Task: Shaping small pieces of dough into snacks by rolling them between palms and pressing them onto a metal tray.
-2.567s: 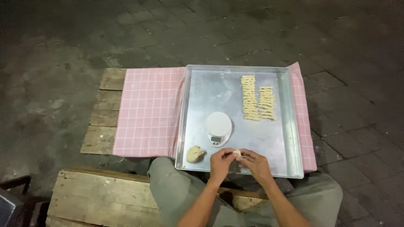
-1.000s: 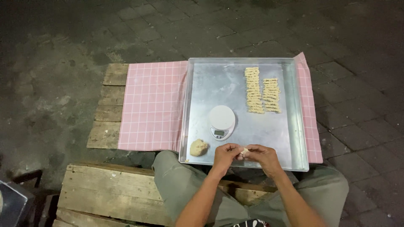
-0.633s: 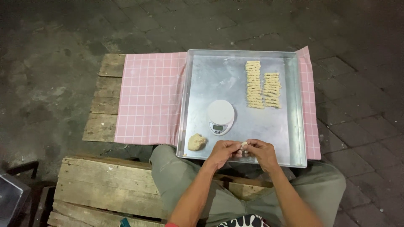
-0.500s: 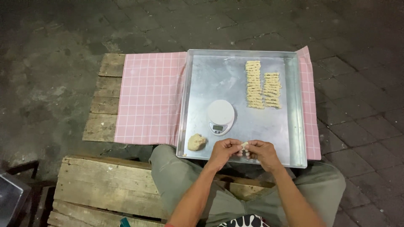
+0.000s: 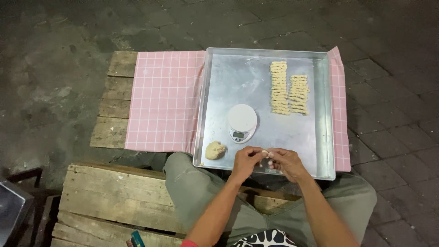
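Near tray (image 5: 322, 137) edge: left hand (image 5: 246, 161) and right hand (image 5: 284, 162), both grips pinching one dough bit (image 5: 265, 152); dough lump (image 5: 215, 150) left, scale (image 5: 242, 122) beyond.

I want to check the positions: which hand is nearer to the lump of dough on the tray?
Left. The left hand is just right of the dough lump; the right hand is farther right, touching the left hand at a small dough piece.

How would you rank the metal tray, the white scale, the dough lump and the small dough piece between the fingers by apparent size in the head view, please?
1. metal tray
2. white scale
3. dough lump
4. small dough piece, mostly hidden by fingers
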